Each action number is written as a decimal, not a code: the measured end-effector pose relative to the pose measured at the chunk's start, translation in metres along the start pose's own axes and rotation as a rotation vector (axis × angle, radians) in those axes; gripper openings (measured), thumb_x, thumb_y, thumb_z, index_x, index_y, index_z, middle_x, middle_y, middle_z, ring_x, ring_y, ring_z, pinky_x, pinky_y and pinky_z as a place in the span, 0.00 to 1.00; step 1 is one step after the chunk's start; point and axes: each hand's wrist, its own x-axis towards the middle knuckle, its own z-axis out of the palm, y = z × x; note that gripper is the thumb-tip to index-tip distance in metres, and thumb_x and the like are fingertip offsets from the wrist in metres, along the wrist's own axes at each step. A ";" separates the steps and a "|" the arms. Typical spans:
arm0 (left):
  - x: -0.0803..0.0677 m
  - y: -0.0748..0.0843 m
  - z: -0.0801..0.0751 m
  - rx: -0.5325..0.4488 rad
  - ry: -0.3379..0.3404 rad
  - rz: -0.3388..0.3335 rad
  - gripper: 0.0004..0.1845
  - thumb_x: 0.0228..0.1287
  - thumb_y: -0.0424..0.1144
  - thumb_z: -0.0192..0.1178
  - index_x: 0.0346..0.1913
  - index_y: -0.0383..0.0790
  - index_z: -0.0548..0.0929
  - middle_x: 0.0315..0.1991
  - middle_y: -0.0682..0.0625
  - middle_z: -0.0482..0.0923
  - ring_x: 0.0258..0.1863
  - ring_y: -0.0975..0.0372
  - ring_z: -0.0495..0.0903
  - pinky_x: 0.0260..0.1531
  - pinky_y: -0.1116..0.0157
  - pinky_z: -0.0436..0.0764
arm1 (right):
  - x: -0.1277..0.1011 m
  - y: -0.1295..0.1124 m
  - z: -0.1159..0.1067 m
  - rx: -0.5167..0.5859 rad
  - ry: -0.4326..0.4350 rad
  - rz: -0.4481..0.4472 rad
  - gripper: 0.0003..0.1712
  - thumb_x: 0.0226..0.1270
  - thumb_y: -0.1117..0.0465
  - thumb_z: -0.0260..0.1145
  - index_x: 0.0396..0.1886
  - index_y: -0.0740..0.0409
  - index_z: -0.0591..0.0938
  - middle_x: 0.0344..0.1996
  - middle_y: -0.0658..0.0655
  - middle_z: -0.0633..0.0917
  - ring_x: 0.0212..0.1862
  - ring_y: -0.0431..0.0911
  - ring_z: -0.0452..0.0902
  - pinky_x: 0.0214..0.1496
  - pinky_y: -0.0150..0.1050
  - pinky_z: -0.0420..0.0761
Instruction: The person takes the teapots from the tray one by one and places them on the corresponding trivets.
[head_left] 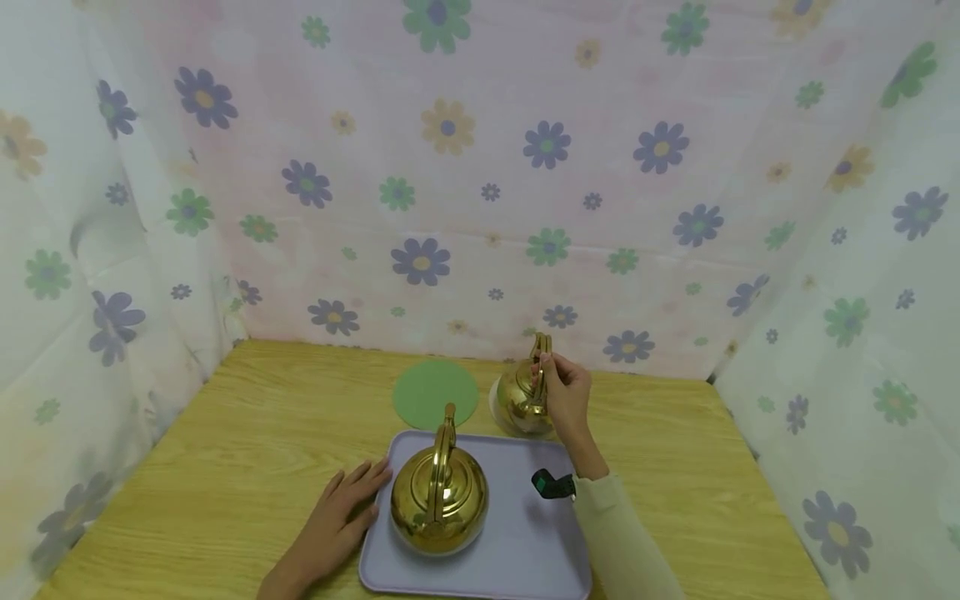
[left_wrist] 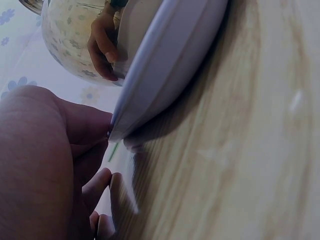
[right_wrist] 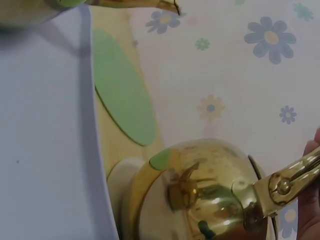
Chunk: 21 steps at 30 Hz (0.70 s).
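Observation:
Beyond the tray, a small golden kettle (head_left: 517,404) stands over a pale round mat (right_wrist: 120,182); whether its base touches the mat I cannot tell. The right hand (head_left: 572,396) grips this kettle's upright handle from the right. A larger golden kettle (head_left: 420,521) sits on the left half of the lilac tray (head_left: 525,550), its spout pointing away. At the tray's left edge rests the left hand (head_left: 337,521), with fingers mostly straight. In the left wrist view, fingers of the left hand (left_wrist: 35,160) touch the tray's rim (left_wrist: 160,65).
A flat green round mat (head_left: 435,392) lies on the wooden table (head_left: 300,400) behind the tray, left of the small kettle. Flower-patterned cloth (head_left: 495,192) hangs close behind and along both sides. A black device (head_left: 551,485) is strapped to the right wrist, above the tray.

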 end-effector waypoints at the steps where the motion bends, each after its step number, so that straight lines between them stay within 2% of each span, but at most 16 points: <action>1: 0.000 0.000 0.000 0.005 0.006 0.006 0.25 0.67 0.33 0.63 0.67 0.40 0.79 0.69 0.45 0.76 0.67 0.40 0.71 0.74 0.78 0.35 | 0.000 -0.001 0.000 -0.001 0.004 0.001 0.21 0.78 0.61 0.61 0.50 0.81 0.82 0.32 0.75 0.85 0.26 0.45 0.83 0.31 0.32 0.85; 3: 0.001 0.001 0.001 0.013 0.015 0.014 0.25 0.66 0.32 0.63 0.67 0.40 0.79 0.68 0.44 0.76 0.66 0.40 0.72 0.74 0.78 0.36 | -0.002 -0.002 0.001 -0.003 0.016 0.012 0.21 0.78 0.61 0.60 0.50 0.81 0.82 0.33 0.76 0.84 0.26 0.46 0.83 0.31 0.33 0.85; 8: 0.001 0.002 0.001 0.016 0.016 0.018 0.25 0.65 0.32 0.64 0.66 0.40 0.80 0.68 0.45 0.77 0.65 0.40 0.72 0.73 0.78 0.36 | -0.004 -0.007 0.005 0.020 0.077 0.076 0.20 0.78 0.62 0.61 0.50 0.81 0.82 0.30 0.69 0.87 0.26 0.43 0.83 0.31 0.32 0.85; 14: 0.002 0.001 0.001 0.022 0.021 0.024 0.25 0.65 0.32 0.64 0.66 0.39 0.80 0.67 0.44 0.77 0.66 0.41 0.73 0.74 0.77 0.36 | -0.005 -0.010 0.010 0.006 0.145 0.066 0.18 0.76 0.65 0.63 0.48 0.81 0.83 0.34 0.76 0.86 0.26 0.47 0.85 0.30 0.33 0.85; 18: 0.001 0.000 0.001 0.019 0.017 0.013 0.25 0.66 0.32 0.64 0.66 0.40 0.80 0.67 0.45 0.77 0.66 0.42 0.72 0.74 0.78 0.36 | -0.005 -0.012 0.010 -0.142 0.135 0.045 0.17 0.77 0.63 0.62 0.47 0.78 0.84 0.37 0.75 0.86 0.33 0.56 0.84 0.30 0.28 0.80; 21: 0.001 0.002 0.000 0.011 0.012 0.003 0.25 0.66 0.32 0.63 0.66 0.40 0.80 0.68 0.45 0.77 0.66 0.40 0.72 0.73 0.78 0.36 | -0.007 -0.018 0.008 -0.279 0.085 0.043 0.18 0.79 0.61 0.58 0.52 0.74 0.84 0.43 0.73 0.86 0.41 0.60 0.83 0.36 0.30 0.77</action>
